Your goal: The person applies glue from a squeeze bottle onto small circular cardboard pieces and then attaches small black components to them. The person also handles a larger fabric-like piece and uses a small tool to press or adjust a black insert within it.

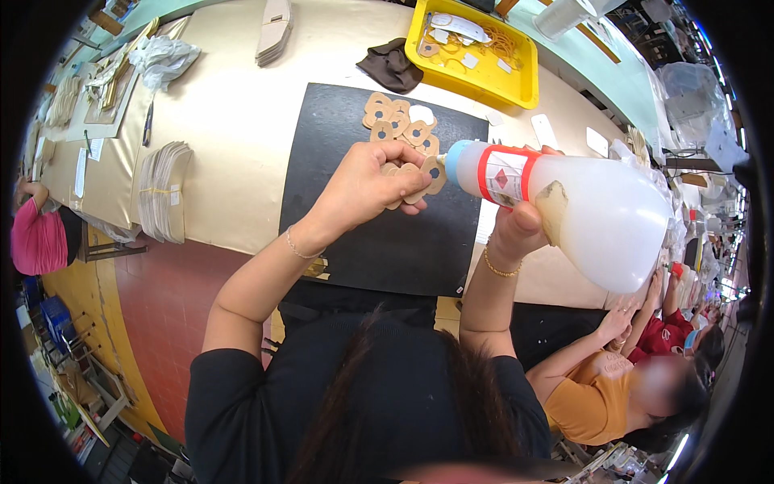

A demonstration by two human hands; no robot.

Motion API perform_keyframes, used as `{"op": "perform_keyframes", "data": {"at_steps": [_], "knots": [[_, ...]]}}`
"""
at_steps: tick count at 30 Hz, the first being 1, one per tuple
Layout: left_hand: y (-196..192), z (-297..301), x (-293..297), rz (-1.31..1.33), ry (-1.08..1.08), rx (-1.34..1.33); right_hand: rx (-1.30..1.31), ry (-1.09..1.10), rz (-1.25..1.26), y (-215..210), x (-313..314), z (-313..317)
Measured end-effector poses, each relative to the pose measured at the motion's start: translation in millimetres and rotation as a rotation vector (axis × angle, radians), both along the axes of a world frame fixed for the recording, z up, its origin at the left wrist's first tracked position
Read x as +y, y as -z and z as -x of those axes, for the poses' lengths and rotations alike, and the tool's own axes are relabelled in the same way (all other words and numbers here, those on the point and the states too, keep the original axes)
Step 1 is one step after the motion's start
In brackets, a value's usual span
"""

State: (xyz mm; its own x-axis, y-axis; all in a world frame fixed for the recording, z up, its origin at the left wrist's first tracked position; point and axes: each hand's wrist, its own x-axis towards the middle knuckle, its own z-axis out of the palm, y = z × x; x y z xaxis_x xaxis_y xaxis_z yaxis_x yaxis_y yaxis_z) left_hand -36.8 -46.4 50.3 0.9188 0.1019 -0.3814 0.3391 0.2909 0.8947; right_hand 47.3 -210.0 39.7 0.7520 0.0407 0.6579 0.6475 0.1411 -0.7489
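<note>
My left hand (373, 181) pinches several small tan cut-out pieces (413, 179) fanned between thumb and fingers, one of them with a dark hole. In my right hand (518, 226) a big translucent white squeeze bottle (601, 214) lies tilted on its side. It has a red-edged label and a light blue cap (462, 164); its tip points left and meets, or nearly meets, the pieces. Below my hands is a black mat (363, 250). At its far side rests a heap of similar tan pieces (397, 119), with one white piece among them.
A yellow tray (484, 87) with rubber bands and scraps stands beyond the mat, beside a dark cloth (391, 66). Stacks of tan card (163, 192) sit left and at the back (275, 31). On my right a person in an orange top (592, 395) works close by; another in pink (40, 234) sits far left.
</note>
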Motion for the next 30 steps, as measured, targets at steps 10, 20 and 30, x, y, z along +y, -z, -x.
{"op": "perform_keyframes", "data": {"at_steps": [10, 20, 30], "knots": [[7, -4, 3, 0.071, -0.067, 0.026, 0.124, 0.052, -0.147, -12, -9, 7], [2, -5, 0, -0.017, -0.079, -0.034, 0.111, -0.077, -0.086, -4, -1, 18], [31, -19, 13, -0.099, -0.09, 0.001, 0.188, -0.129, -0.237, 4, -17, 14]]}}
